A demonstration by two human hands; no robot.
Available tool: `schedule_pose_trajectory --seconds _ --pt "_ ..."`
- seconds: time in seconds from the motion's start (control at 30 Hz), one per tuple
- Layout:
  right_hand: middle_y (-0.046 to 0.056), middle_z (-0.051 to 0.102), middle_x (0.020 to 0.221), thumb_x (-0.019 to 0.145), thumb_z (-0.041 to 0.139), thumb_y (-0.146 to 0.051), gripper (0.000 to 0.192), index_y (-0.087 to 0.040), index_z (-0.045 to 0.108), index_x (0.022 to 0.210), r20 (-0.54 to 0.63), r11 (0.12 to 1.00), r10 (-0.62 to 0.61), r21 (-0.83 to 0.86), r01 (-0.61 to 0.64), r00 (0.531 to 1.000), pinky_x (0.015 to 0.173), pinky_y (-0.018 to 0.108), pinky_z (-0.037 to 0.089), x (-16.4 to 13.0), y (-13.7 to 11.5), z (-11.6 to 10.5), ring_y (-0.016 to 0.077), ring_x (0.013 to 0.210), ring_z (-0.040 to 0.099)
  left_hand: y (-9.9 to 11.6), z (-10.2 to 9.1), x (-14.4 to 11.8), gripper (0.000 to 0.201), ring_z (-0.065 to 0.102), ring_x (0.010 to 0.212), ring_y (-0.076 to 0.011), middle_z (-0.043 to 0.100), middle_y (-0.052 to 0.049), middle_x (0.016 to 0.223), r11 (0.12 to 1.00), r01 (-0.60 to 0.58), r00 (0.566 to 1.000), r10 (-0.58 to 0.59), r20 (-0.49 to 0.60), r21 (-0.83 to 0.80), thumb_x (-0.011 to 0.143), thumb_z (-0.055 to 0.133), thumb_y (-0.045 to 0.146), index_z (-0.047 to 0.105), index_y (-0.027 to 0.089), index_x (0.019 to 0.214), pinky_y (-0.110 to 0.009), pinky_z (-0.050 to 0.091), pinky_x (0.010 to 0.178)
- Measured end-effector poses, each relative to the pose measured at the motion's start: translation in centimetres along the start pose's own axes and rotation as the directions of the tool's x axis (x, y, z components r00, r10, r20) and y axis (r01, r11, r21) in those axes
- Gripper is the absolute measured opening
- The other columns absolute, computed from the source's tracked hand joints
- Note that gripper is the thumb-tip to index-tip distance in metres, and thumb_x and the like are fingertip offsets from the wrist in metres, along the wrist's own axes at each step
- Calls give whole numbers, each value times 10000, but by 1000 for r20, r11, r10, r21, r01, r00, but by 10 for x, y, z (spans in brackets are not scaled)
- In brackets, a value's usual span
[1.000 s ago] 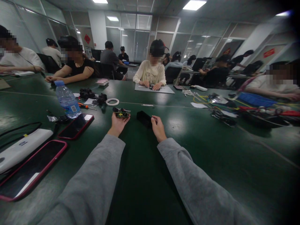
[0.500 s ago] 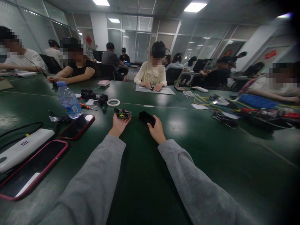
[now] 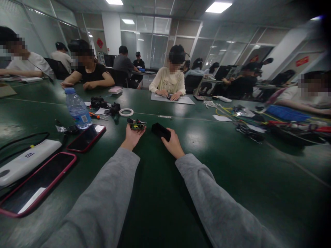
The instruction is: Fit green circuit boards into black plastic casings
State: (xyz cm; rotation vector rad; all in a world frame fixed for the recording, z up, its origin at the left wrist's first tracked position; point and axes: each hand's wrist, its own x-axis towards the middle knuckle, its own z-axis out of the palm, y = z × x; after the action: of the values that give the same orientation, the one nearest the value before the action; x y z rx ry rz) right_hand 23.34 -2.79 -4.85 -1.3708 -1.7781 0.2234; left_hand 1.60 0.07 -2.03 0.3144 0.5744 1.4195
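I hold board [image 3: 138, 126] in left grip [image 3: 132, 136], clasp case [image 3: 160, 131] in right grip [image 3: 174, 143]; both short of worktop's [image 3: 232, 165] far edge.

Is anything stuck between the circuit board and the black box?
Nothing that I can see. The left hand holds the circuit board, the right hand holds the black box, and only a gap separates them.

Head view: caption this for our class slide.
Left hand holds a circuit board, right hand a black case, at a green table.
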Motion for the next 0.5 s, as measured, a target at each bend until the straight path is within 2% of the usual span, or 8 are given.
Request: schedule_pose_trajectory --seconds 0.17,0.5 --pt "137 543 1178 784 596 -336 540 -148 464 1272 18 998 -57 -10 58 998 953 481 429 -1 -2 0 282 1083 512 -1 -1 0 427 662 922 -253 666 -140 961 1000 1 1000 -1 7 0 853 407 475 606 148 1042 -356 530 804" --pt "151 491 1164 807 543 -308 542 -136 443 1310 -2 996 -52 -68 52 999 968 501 403 -2 1 4 287 1100 450 0 -1 0 432 663 913 -247 670 -131 965 1000 12 1000 -12 16 9 861 409 487 608 152 1047 -344 531 776"
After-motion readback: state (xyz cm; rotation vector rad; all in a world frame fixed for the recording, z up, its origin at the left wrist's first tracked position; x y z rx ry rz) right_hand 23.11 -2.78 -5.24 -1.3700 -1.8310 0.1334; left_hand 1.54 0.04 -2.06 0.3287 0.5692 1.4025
